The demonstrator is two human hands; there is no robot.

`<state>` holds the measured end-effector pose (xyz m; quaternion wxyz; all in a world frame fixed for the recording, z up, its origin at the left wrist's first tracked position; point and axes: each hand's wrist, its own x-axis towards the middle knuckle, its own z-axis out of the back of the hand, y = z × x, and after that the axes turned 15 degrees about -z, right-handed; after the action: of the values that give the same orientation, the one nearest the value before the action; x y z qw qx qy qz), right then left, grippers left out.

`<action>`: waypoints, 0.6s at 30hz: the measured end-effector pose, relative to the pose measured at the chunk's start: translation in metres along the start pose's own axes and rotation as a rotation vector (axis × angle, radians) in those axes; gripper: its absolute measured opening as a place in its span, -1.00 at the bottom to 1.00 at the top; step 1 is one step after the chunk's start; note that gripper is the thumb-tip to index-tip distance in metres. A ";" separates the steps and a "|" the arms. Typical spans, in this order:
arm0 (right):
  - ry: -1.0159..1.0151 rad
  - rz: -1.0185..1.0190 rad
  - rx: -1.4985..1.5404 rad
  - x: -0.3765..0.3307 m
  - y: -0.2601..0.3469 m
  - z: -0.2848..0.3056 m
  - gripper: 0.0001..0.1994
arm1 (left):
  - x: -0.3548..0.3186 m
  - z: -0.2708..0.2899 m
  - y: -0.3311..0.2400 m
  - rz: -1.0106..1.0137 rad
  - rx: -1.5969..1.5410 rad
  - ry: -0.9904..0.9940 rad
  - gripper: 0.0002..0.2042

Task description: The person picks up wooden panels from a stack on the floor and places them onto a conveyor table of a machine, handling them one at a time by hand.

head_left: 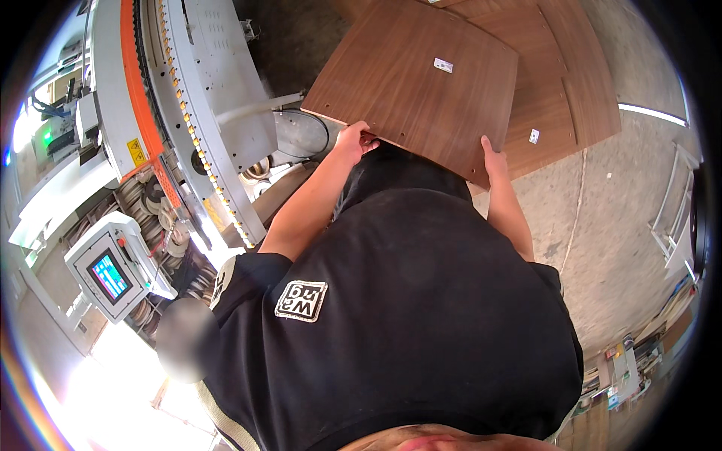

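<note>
Overhead, we look down on a person in a black shirt carrying a walnut-veneered panel (pixel 417 86) by its near edge. Our left hand (pixel 352 141) closes over the near left part of that edge, fingers curled under the board; our right hand (pixel 494 159) clamps the near right corner, thumb on top. The two hands stand well apart, each shut on the panel, which is held roughly level in front of the body and above the concrete floor (pixel 602 225). A small white label (pixel 443 65) sits on the panel's upper face. Beyond and partly beneath it lies a stack of similar brown panels (pixel 560 90), one bearing its own white tag. To the left runs an edge-banding machine (pixel 210 98) with a grey housing, an orange strip and a row of small rollers along its feed track; a control screen (pixel 110 275) on a grey box stands nearer the lower left.

We judge the step in hand to be the transfer of one panel between stack and machine. The next move calls for keeping the board level, turning it toward the feed track, and keeping its left corner from striking the housing.
</note>
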<state>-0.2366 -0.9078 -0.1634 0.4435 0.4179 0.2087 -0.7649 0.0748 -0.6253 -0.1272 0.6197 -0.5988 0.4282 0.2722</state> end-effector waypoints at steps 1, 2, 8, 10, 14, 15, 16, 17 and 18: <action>-0.004 -0.003 -0.001 0.000 -0.001 0.000 0.11 | 0.003 0.006 0.000 0.029 -0.049 0.025 -0.81; -0.011 -0.007 -0.001 -0.004 0.001 0.000 0.11 | 0.000 0.006 -0.005 0.005 -0.056 0.022 -0.78; 0.012 -0.024 -0.024 -0.003 -0.002 0.001 0.09 | -0.003 -0.006 -0.012 0.006 -0.188 0.054 -0.64; 0.030 -0.023 -0.063 -0.007 -0.002 0.007 0.05 | 0.004 -0.001 -0.001 -0.026 -0.127 0.023 -0.63; -0.392 0.348 -0.254 -0.039 0.008 0.023 -0.17 | -0.013 -0.016 0.005 -0.019 -0.156 -0.049 -0.62; -0.592 0.536 -0.317 -0.052 0.012 0.023 -0.24 | -0.022 -0.021 0.004 -0.016 -0.158 -0.059 -0.63; -0.551 0.639 -0.366 -0.060 0.016 0.028 -0.31 | -0.030 -0.024 0.004 -0.014 -0.160 -0.071 -0.63; -0.503 0.745 -0.413 -0.069 0.022 0.031 -0.38 | -0.037 -0.025 0.006 -0.005 -0.193 -0.050 -0.63; -0.450 0.853 -0.458 -0.078 0.031 0.030 -0.45 | -0.044 -0.027 0.010 0.001 -0.225 -0.032 -0.62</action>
<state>-0.2040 -0.9054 -0.0801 0.8286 0.1840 0.0815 -0.5224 0.0397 -0.6426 -0.0926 0.5551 -0.6601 0.3852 0.3283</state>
